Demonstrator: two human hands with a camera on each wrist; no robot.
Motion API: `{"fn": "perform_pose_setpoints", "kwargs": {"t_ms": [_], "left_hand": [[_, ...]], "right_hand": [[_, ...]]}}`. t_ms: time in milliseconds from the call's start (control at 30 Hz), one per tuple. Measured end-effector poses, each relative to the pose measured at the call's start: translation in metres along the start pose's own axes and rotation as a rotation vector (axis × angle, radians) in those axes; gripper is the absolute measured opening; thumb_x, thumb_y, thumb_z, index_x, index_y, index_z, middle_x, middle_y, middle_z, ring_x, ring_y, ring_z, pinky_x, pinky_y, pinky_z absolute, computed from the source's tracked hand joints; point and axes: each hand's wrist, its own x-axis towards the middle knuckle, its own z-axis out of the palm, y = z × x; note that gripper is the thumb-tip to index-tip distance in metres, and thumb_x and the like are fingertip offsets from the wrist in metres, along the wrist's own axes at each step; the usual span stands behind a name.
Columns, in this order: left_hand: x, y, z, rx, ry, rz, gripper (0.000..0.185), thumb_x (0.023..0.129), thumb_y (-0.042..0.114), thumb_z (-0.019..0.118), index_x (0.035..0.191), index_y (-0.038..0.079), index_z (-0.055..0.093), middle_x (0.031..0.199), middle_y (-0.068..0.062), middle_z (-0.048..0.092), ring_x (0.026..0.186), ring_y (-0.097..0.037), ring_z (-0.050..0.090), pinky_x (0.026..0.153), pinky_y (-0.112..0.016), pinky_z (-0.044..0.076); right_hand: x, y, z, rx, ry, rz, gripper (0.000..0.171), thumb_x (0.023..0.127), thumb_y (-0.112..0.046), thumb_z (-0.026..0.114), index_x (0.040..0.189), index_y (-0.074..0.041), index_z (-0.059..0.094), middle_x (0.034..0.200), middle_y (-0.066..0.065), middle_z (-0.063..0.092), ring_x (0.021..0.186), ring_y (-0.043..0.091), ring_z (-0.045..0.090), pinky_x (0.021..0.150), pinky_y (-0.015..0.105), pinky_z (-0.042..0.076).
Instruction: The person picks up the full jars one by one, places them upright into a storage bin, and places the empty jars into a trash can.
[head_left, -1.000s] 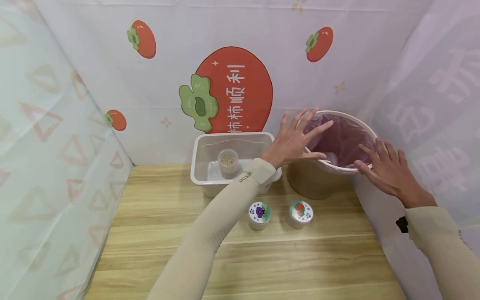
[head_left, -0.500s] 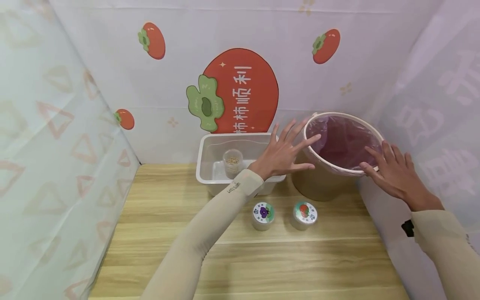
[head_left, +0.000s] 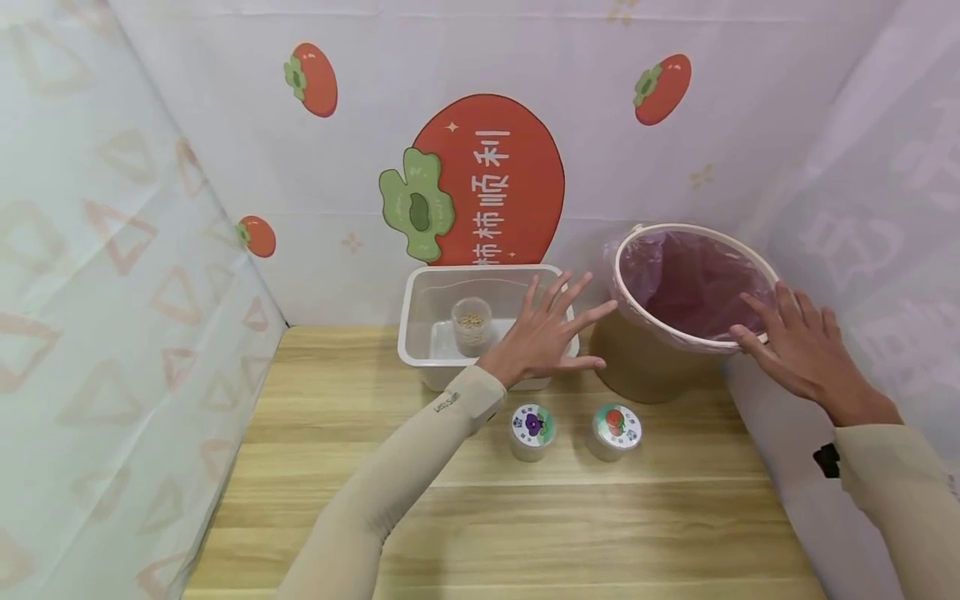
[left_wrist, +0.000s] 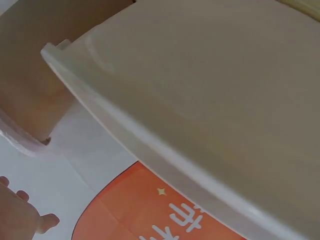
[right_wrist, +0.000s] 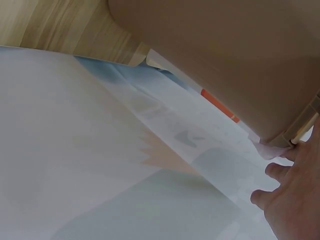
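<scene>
My left hand is spread with straight fingers above the right end of a white plastic tub, on the side toward the trash bin. Inside the tub stands a clear cup with small tan grains. At the right rim of the tan trash bin is my right hand, fingers extended and thumb toward the opening. Its fingertips are at the rim; whether they press it I cannot tell. A translucent pinkish bag lines the bin. Nothing is held in either hand.
Two small lidded tubs, one with a purple picture and one with a red fruit picture, stand in front of the white tub and bin. Printed cloth walls the wooden table at the back and both sides.
My left hand has moved away from the bin's opening, left and down to the white tub's right end. The right hand stays at the bin's right rim. The view has shifted slightly.
</scene>
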Motion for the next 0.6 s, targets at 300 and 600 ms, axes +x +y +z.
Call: {"fn": "perform_pose_setpoints", "kwargs": {"t_ms": [300, 600], "left_hand": [[-0.030, -0.003, 0.017, -0.004, 0.003, 0.013, 0.094, 0.092, 0.089, 0.054, 0.172, 0.047, 0.027, 0.184, -0.009, 0.013, 0.170, -0.036, 0.013, 0.132, -0.073, 0.014], [-0.064, -0.002, 0.035, -0.031, -0.075, 0.039, 0.092, 0.094, 0.088, 0.053, 0.172, 0.046, 0.027, 0.183, -0.009, 0.014, 0.170, -0.038, 0.013, 0.134, -0.070, 0.008]], "right_hand": [[-0.001, 0.000, 0.002, -0.004, 0.016, 0.004, 0.074, 0.115, -0.050, 0.042, 0.173, -0.008, 0.022, 0.175, 0.041, 0.002, 0.155, 0.069, 0.009, 0.116, 0.089, -0.002], [0.000, 0.000, 0.003, 0.001, 0.020, -0.005, 0.073, 0.115, -0.048, 0.042, 0.173, -0.006, 0.023, 0.175, 0.042, 0.002, 0.155, 0.069, 0.009, 0.116, 0.090, -0.002]]}}
